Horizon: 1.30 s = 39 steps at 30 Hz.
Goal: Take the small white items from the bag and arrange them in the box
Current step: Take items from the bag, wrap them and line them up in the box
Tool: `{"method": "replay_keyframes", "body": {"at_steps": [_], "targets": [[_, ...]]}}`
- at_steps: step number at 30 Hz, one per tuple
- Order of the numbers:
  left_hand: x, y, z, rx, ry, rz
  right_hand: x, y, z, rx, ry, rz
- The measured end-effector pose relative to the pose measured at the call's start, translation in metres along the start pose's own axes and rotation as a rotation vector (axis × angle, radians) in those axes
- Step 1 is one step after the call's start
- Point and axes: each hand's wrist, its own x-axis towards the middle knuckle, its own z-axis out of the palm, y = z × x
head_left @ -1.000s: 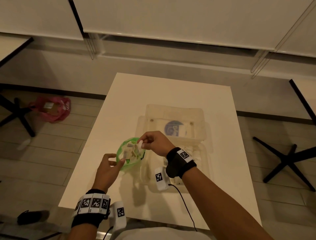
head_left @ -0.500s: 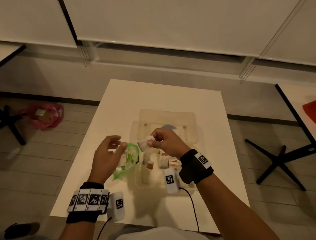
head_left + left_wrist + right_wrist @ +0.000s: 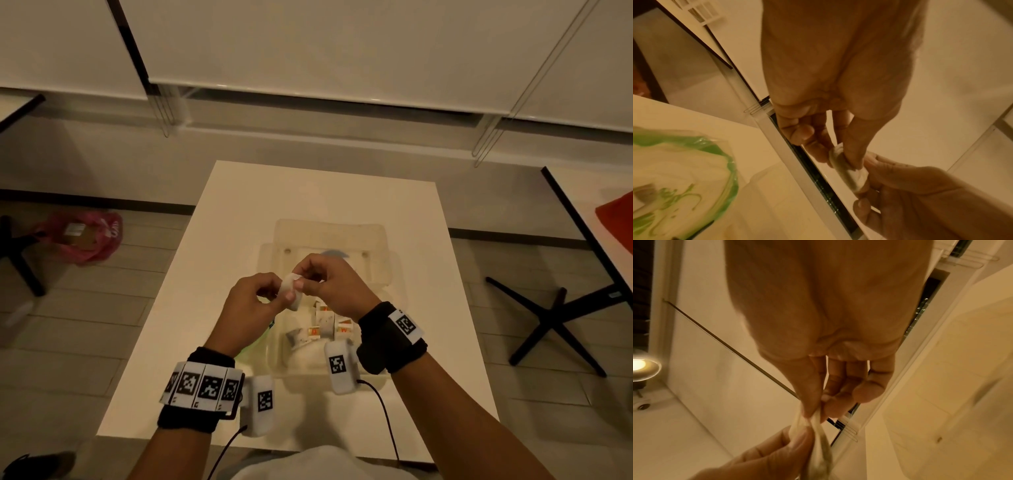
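Observation:
Both hands meet above the clear plastic box [image 3: 390,270] and pinch one small white packet [image 3: 290,290]. My left hand [image 3: 253,308] holds its left end between thumb and fingers, and my right hand [image 3: 329,284] pinches its right end. In the left wrist view the packet [image 3: 846,170] sits between my left thumb and the right hand's fingertips. The right wrist view shows the packet [image 3: 816,428] crumpled between both hands. Several white packets [image 3: 318,329] with orange marks lie in the box. The green-rimmed clear bag [image 3: 684,162] lies on the table, mostly hidden under my left arm in the head view.
The white table [image 3: 239,212] carries the box and its clear lid [image 3: 329,236] propped at the back. A pink bag [image 3: 82,236] lies on the floor to the left. Black table legs [image 3: 561,315] stand on the right, and another table's edge [image 3: 582,219] shows beyond them.
My right hand lifted a white packet out of the green bag and carried it right over the box. My left hand let go of the bag and rose to pinch the same packet.

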Motion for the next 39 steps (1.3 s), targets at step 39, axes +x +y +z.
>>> {"method": "replay_keyframes", "body": {"at_steps": [39], "targets": [[-0.013, -0.099, -0.008, 0.422, 0.113, -0.420, 0.031, 0.112, 0.083, -0.915, -0.475, 0.352]]}}
